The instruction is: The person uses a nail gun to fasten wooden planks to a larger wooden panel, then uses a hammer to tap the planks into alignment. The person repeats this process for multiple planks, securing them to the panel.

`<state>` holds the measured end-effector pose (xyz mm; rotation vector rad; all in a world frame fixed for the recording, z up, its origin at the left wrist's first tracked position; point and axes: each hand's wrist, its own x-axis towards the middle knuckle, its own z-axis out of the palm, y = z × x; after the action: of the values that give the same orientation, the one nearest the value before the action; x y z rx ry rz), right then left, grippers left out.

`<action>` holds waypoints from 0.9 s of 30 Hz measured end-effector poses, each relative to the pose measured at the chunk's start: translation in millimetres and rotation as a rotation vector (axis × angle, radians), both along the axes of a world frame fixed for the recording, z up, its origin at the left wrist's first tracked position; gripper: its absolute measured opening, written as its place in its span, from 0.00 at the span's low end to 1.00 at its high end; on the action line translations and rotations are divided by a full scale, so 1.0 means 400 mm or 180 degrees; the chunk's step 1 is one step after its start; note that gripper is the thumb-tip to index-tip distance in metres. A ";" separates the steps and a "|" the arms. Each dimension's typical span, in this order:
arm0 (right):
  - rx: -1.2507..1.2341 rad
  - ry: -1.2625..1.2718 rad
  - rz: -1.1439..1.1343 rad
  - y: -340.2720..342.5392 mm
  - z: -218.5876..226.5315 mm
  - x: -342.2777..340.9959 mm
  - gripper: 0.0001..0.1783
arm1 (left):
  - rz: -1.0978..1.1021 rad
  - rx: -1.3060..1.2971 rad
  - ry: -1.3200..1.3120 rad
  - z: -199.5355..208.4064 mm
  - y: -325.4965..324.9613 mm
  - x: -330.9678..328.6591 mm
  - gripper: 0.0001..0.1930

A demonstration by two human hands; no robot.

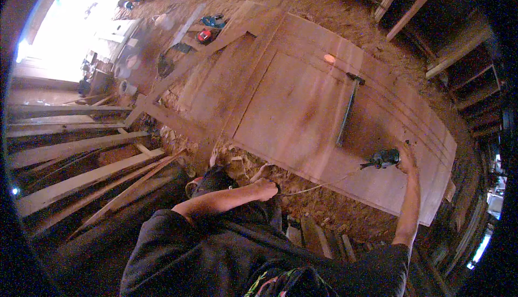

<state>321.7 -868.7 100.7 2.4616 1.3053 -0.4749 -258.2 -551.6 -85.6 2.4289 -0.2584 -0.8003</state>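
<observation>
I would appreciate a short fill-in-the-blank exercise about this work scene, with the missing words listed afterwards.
1. The right hand holds a dark tool, and a pale cord runs toward the fist of the ____ arm.
2. The small rounded object near the blue item is mostly ____.
3. From the person's viewpoint, the long bar on the panel has its crosswise dark head at its ____ end.

Missing words: left; red; far.

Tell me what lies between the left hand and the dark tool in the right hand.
In the head view, a thin pale cord stretches from the left hand toward the dark tool, passing over dirt and the wooden panel.
</observation>
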 end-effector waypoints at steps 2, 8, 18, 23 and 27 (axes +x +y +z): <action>-0.0095 -0.0111 -0.0048 0.029 0.020 -0.006 0.54 | 0.0029 0.0002 -0.0110 0.059 0.036 0.008 0.08; 0.0527 -0.0803 -0.0327 0.079 0.096 -0.121 0.47 | 0.1621 0.0116 -0.0384 0.514 0.333 0.037 0.16; 0.2105 0.3144 -0.1809 0.745 -0.223 -1.190 0.21 | 0.4028 0.2786 -0.1231 0.437 1.269 -0.305 0.46; 0.1462 0.3513 -0.2579 1.111 -0.074 -1.448 0.36 | 0.3857 0.1706 -0.0011 0.425 1.410 -0.273 0.59; 0.1877 0.3446 -0.3921 1.228 -0.028 -1.526 0.44 | 0.3557 0.1508 0.0263 0.399 1.424 -0.248 0.55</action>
<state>-288.6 -377.3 89.3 3.3961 -0.2409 -2.1500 -357.3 17.9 74.0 2.3769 1.3328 -0.4327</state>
